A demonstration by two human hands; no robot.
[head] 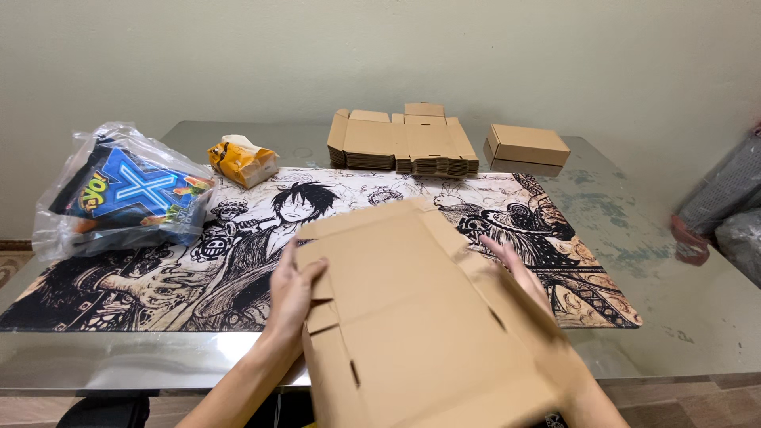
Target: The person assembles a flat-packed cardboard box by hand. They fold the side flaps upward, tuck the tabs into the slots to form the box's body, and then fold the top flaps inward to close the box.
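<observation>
Right now a flat, unfolded cardboard box blank (412, 317) is held just above the near edge of the tabletop (674, 317), tilted toward the person and overlapping the front of a printed comic-art mat (182, 277). Folding it cleanly seems to call for keeping the sheet steady on both sides and bending along the pre-cut creases and slots rather than across a panel. The left hand (292, 289) grips the sheet's left edge, thumb on top and fingers curled beneath, closed on the cardboard. The right hand (519, 273) lies along the right flap, fingers fairly straight and pressed against it, partly blurred. Farther back sit a stack of flat blanks (400, 147), one finished box (527, 147), an orange tissue pack (242, 161) and a bagged snack packet (119, 194).
</observation>
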